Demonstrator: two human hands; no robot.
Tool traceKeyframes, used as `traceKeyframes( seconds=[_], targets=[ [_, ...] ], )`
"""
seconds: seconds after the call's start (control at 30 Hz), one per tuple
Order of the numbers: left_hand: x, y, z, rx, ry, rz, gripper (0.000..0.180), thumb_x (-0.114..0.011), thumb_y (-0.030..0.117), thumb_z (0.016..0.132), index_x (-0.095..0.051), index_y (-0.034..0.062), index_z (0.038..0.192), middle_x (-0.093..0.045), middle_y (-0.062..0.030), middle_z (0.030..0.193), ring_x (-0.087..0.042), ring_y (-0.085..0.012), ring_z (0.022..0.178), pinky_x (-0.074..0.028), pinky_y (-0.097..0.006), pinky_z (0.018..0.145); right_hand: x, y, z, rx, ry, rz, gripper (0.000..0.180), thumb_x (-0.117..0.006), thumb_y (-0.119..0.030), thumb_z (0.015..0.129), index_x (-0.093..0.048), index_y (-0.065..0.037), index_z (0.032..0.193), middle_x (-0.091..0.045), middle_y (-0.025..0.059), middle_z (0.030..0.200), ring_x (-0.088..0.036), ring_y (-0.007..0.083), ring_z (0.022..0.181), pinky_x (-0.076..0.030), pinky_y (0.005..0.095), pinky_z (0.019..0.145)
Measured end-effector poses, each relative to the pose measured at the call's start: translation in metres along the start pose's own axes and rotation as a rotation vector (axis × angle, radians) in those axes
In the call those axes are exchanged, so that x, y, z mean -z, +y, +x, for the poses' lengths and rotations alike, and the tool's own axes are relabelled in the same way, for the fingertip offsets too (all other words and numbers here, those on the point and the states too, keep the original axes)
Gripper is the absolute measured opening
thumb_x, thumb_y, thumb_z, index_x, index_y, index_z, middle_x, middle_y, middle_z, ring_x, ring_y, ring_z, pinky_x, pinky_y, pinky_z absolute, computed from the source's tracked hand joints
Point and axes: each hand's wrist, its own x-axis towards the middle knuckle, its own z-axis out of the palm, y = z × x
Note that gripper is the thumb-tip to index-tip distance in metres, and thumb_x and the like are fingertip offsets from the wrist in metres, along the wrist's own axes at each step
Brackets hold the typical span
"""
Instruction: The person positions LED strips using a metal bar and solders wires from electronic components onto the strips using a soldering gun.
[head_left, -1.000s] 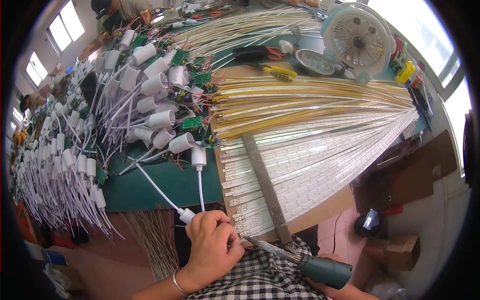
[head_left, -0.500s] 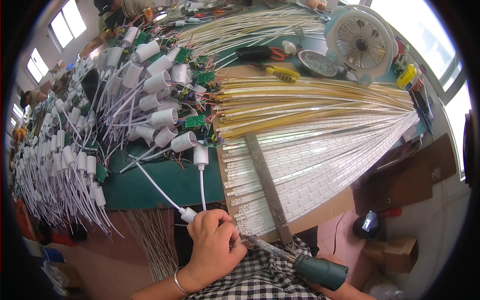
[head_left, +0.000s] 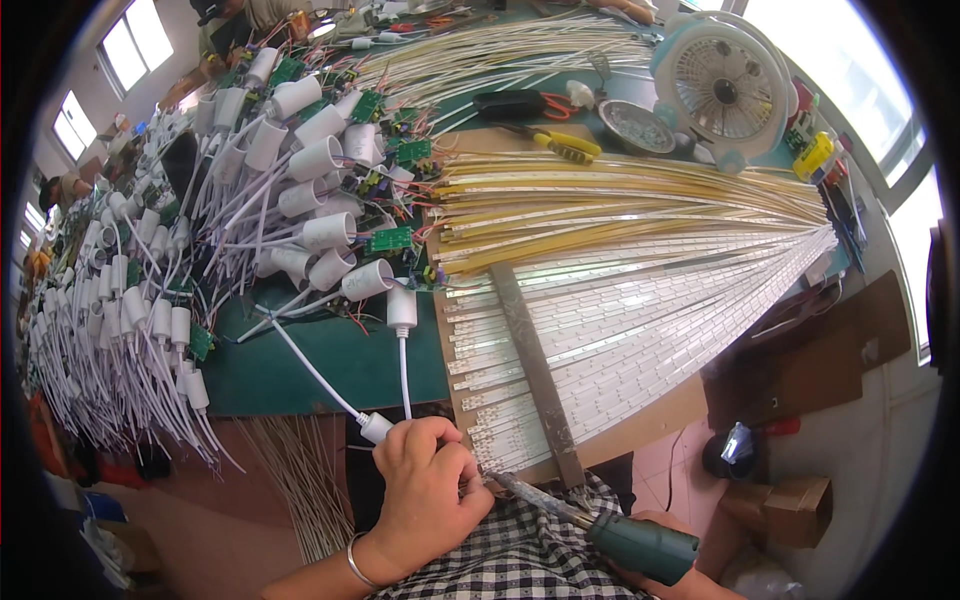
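Green bench [head_left: 330,370] before us, heaped with white lamp sockets [head_left: 320,160] and fanned LED strips [head_left: 640,310]. Our left hand [head_left: 430,490] pinched shut on white wire [head_left: 403,375] at near bench edge. Our right hand [head_left: 665,580] grips soldering iron [head_left: 600,525], tip beside left fingers.

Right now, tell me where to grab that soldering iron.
Grip the soldering iron by its thick dark green handle, coming from the lower right, probably where the right hand already sits. The bare metal shaft and tip point up-left toward the left hand.
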Motion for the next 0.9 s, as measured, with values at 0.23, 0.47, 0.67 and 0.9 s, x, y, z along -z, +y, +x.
traceKeyframes(
  seconds=[0.23, 0.47, 0.67, 0.9],
  targets=[
    [-0.001, 0.000, 0.000, -0.001, 0.004, 0.005, 0.016, -0.065, 0.008, 0.060, -0.050, 0.0106, 0.066, -0.046, -0.0064, 0.101, -0.039, -0.0285, 0.100, -0.025, -0.043, 0.085, 0.003, -0.006, 0.004, 0.056, 0.022, 0.029, 0.033, -0.071, -0.015, 0.078, -0.059, -0.002, 0.106, -0.059, 0.0149, 0.100, -0.057, 0.0285, 0.087, -0.046, 0.0368, 0.076],
    [-0.002, 0.000, 0.000, 0.000, 0.002, 0.001, 0.015, -0.065, 0.008, 0.061, -0.051, 0.0103, 0.067, -0.046, -0.0065, 0.101, -0.039, -0.0290, 0.101, -0.026, -0.044, 0.085, 0.006, -0.012, -0.004, -0.518, 0.103, 0.375, 0.037, -0.068, -0.024, 0.080, -0.058, -0.001, 0.108, -0.061, 0.0114, 0.086, -0.059, 0.0227, 0.076, -0.047, 0.0321, 0.069],
    [0.000, -0.001, -0.001, -0.002, 0.005, 0.010, 0.015, -0.065, 0.008, 0.061, -0.052, 0.0105, 0.067, -0.046, -0.0065, 0.102, -0.040, -0.0292, 0.100, -0.027, -0.044, 0.085, 0.009, -0.009, 0.004, -0.339, 0.148, 0.580, 0.050, -0.065, -0.043, 0.081, -0.057, -0.002, 0.110, -0.059, 0.0074, 0.069, -0.059, 0.0153, 0.068, -0.044, 0.0265, 0.059],
    [0.000, 0.002, -0.001, -0.014, 0.015, 0.027, 0.016, -0.066, 0.009, 0.061, -0.052, 0.0104, 0.067, -0.046, -0.0062, 0.101, -0.040, -0.0289, 0.099, -0.027, -0.044, 0.084, 0.002, -0.018, 0.032, -0.240, 0.205, 0.984, 0.072, -0.069, -0.025, 0.077, -0.033, -0.004, 0.135, -0.053, 0.0130, 0.119, -0.060, 0.0269, 0.100, -0.048, 0.0508, 0.092]
  ],
)
